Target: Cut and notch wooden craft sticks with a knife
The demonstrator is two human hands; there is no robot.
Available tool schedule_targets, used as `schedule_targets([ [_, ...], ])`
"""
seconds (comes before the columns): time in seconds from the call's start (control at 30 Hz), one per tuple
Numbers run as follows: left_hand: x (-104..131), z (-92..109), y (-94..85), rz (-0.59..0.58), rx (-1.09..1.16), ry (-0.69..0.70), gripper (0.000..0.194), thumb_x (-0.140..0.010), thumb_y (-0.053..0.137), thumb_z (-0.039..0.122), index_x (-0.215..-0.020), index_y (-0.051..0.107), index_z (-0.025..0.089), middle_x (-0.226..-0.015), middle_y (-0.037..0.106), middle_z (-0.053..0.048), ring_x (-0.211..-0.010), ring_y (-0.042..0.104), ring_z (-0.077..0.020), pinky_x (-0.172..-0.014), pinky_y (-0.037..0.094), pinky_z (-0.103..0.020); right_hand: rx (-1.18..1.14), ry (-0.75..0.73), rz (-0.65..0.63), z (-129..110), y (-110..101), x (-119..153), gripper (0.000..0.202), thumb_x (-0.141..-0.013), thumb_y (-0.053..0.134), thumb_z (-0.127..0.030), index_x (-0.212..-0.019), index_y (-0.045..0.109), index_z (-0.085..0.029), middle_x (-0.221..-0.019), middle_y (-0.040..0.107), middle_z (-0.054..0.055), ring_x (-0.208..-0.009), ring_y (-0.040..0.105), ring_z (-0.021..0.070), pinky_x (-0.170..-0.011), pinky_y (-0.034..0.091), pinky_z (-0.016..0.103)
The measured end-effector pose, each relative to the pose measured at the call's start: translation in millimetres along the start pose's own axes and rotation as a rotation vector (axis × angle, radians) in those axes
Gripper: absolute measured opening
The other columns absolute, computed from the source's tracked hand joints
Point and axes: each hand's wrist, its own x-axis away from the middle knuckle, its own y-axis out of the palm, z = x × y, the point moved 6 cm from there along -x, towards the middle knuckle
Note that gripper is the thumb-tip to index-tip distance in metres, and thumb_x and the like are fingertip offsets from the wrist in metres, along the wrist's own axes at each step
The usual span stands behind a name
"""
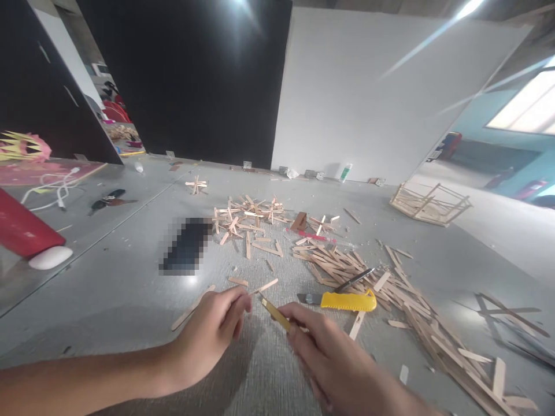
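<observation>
Near the middle of the table, my left hand (221, 318) is closed, its fingertips pinched at one end of a thin wooden stick (266, 285). My right hand (323, 341) grips a slim yellow tool with a narrow tip (277, 315); its exact kind is unclear. The tool's tip points at the stick, close to my left fingertips; I cannot tell whether they touch. A short wooden piece (238, 281) lies just beyond my left hand, and a longer stick (193, 307) lies beside it. Right of the tool rests a yellow utility knife (349, 300).
Loose wooden sticks (333, 263) spread across the right side, with a black pen (355, 279) on them. Small stick assemblies (249, 211) lie farther back. A pixelated dark rectangle (186, 245) is left, a red cylinder (28, 225) far left, a stick frame (431, 205) back right.
</observation>
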Motion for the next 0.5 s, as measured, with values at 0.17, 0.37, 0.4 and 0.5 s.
schedule_targets([
  [0.17,16,18,-4.3,0.119,-0.108,0.173,0.038,-0.111,0.032,0.033,-0.082,0.053,0.022,-0.060,0.053,0.004,-0.051,0.051,-0.0112,-0.056,0.039,-0.024,-0.602,0.125,-0.244,-6,43,1,0.017,-0.092,0.059,-0.032,-0.097,0.046,-0.023,-0.070,0.053,-0.007,-0.052,0.054,0.0077,-0.050,0.041,0.018],
  [0.37,28,22,3.4,0.049,-0.204,0.271,0.027,-0.109,0.035,0.027,-0.101,0.061,0.023,-0.067,0.061,0.001,-0.058,0.058,-0.0147,-0.057,0.042,-0.026,-0.534,0.103,-0.239,-15,48,6,0.026,-0.090,0.066,-0.040,-0.088,0.046,-0.023,-0.067,0.050,-0.005,-0.056,0.045,0.0085,-0.052,0.035,0.020],
  [0.4,27,22,2.3,0.040,-0.187,0.268,0.028,-0.109,0.035,0.027,-0.101,0.061,0.023,-0.066,0.060,0.001,-0.057,0.057,-0.0146,-0.057,0.042,-0.027,-0.502,0.108,-0.211,-16,40,5,0.024,-0.093,0.062,-0.041,-0.088,0.047,-0.022,-0.066,0.046,-0.006,-0.055,0.042,0.0082,-0.051,0.032,0.020],
  [0.5,22,25,-3.4,0.003,-0.073,0.254,0.031,-0.110,0.032,0.029,-0.098,0.060,0.022,-0.062,0.055,0.003,-0.052,0.051,-0.0127,-0.055,0.041,-0.026,-0.308,0.059,-0.103,-21,7,-1,0.023,-0.098,0.053,-0.036,-0.081,0.049,-0.021,-0.062,0.037,-0.008,-0.055,0.032,0.0089,-0.050,0.026,0.023],
])
